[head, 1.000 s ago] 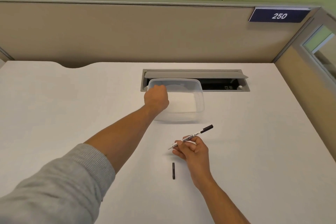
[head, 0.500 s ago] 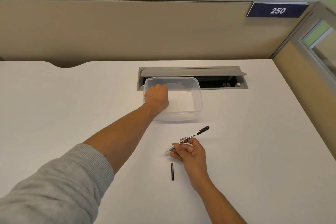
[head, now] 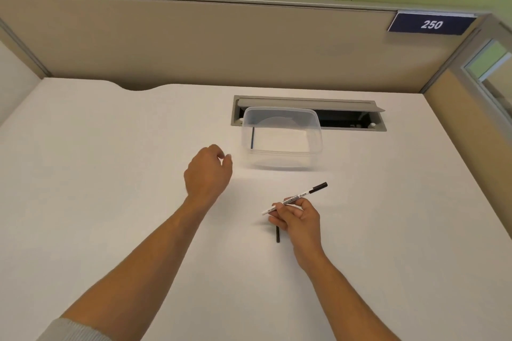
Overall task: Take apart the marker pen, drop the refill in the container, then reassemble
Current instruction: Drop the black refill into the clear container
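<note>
A clear plastic container [head: 315,144] stands on the white desk [head: 110,174], partly over the cable slot. Inside it, along the left wall, lies the thin dark refill [head: 252,137]. My left hand [head: 207,173] hovers to the container's lower left, fingers loosely curled and holding nothing. My right hand [head: 297,220] pinches the white marker barrel [head: 295,198], whose black end points up and to the right. A small black cap piece [head: 277,235] lies on the desk just below my right hand, partly hidden by the fingers.
An open grey cable slot [head: 346,116] is sunk into the desk behind the container. A beige partition [head: 194,44] with a blue "250" sign [head: 430,24] rises at the desk's far edge. A glass panel [head: 490,69] stands at the right.
My left hand has drawn back out of the container toward me, and the refill now lies inside it. My right hand kept hold of the barrel.
</note>
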